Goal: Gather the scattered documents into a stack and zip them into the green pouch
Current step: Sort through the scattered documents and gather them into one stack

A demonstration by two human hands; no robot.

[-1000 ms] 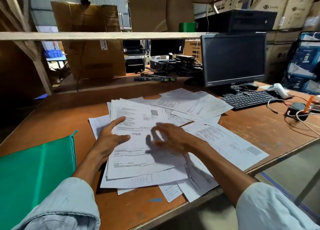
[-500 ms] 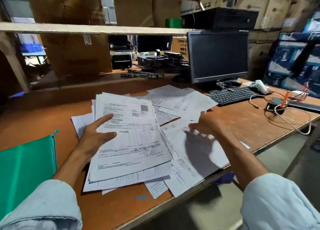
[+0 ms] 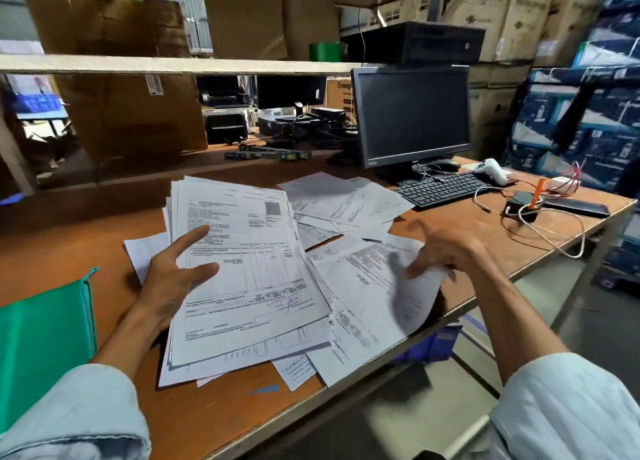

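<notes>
On the worktop before the monitor, boxes behind it, my left hand grips documents, my right hand pinches a sheet.

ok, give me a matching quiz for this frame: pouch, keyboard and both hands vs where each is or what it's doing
1 green pouch
2 keyboard
3 left hand
4 right hand

A in front of the monitor
B grips the paper stack
C lifts the edge of a loose sheet
D lies at the left of the table

Pairs: 1-D, 2-A, 3-B, 4-C
</notes>
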